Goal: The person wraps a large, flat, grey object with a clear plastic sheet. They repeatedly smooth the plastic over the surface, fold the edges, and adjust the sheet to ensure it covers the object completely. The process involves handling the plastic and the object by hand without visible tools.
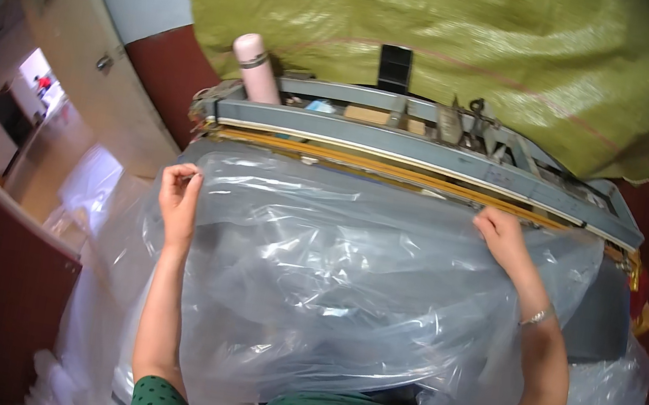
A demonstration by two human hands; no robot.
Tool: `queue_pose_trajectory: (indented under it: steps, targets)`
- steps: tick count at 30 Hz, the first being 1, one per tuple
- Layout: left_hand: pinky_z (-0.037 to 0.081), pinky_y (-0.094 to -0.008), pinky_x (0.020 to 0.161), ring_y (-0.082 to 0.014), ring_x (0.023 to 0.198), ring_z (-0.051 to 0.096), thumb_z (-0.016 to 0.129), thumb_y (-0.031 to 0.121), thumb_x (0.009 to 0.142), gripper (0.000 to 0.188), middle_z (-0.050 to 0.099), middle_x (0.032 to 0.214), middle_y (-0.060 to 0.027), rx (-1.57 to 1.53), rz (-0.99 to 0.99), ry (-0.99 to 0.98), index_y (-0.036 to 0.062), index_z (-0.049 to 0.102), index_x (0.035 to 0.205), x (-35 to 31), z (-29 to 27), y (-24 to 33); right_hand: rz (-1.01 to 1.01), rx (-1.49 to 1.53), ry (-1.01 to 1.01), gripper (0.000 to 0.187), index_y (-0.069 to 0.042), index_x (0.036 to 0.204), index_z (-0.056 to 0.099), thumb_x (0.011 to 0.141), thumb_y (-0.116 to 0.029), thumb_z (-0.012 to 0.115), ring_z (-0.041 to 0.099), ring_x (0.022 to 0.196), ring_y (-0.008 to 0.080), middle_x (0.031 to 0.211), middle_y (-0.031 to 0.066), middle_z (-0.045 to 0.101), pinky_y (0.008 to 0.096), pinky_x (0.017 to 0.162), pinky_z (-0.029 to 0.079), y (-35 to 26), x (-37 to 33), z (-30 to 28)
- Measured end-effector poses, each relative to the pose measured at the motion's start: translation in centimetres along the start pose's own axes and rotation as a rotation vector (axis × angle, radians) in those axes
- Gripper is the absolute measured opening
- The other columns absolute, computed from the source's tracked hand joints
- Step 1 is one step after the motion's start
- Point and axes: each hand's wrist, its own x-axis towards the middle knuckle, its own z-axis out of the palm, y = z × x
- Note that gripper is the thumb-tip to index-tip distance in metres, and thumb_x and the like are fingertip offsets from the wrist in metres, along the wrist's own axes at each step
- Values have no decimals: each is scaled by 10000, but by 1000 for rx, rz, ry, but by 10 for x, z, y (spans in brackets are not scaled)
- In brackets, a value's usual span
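Observation:
A wide sheet of clear plastic film (303,276) is spread in wrinkles over a dark grey work surface (606,314). My left hand (178,193) pinches the film near its far left corner, thumb and fingertips together. At the far right, my right hand (501,235) is closed in a loose fist on the film's far edge. Just beyond that edge runs a long grey metal bar machine (436,149), with yellow-orange strips (366,160) along its near side. Both hands are just short of these strips.
A pink flask (256,69) stands on the machine's left end. Scissors (476,116) and small tools lie in its frame. Yellow-green woven sheeting (457,27) hangs behind. More film (100,285) drapes down at the left, near an open door (95,35).

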Motion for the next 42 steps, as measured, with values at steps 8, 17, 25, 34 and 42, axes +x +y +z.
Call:
queue_pose_trajectory:
  steps: [8,17,25,34,42]
  targets:
    - [257,-456,1017,-337,1274,308,586,304,813,554,382,1342,-182,1016,37,-586,22,427,1263,-36,-75,-100,285,-131,129,224,-19,612,484,707,-114,663,330,523,61,529,-38,371,241,460,276,77,-114,-92]
    - [201,-506,1029,-329,1332,188,554,466,806,746,243,1429,-163,942,57,-817,5,307,1338,-69,25,-18,477,-240,366,289,-59,591,386,748,-68,628,263,540,42,570,-63,279,236,469,218,174,-259,-185]
    - [183,-491,1053,-318,1345,162,582,397,802,747,222,1438,-158,857,345,-704,7,267,1357,-28,62,-40,486,-182,383,281,-53,609,384,761,-61,621,261,548,47,582,-63,278,227,475,228,174,-257,-181]
    - [170,-491,1058,-341,1344,147,536,439,832,759,196,1438,-192,637,184,-1185,-4,232,1368,-95,81,27,533,-476,438,311,-44,619,374,768,-88,644,262,557,68,580,-39,265,249,476,237,212,-355,-249]
    - [263,-462,1021,-331,1286,285,560,389,827,631,369,1348,-185,767,198,-918,-17,390,1279,-49,100,-32,543,-331,461,287,-59,628,388,783,-93,626,264,564,56,598,-60,274,233,486,227,219,-352,-240]
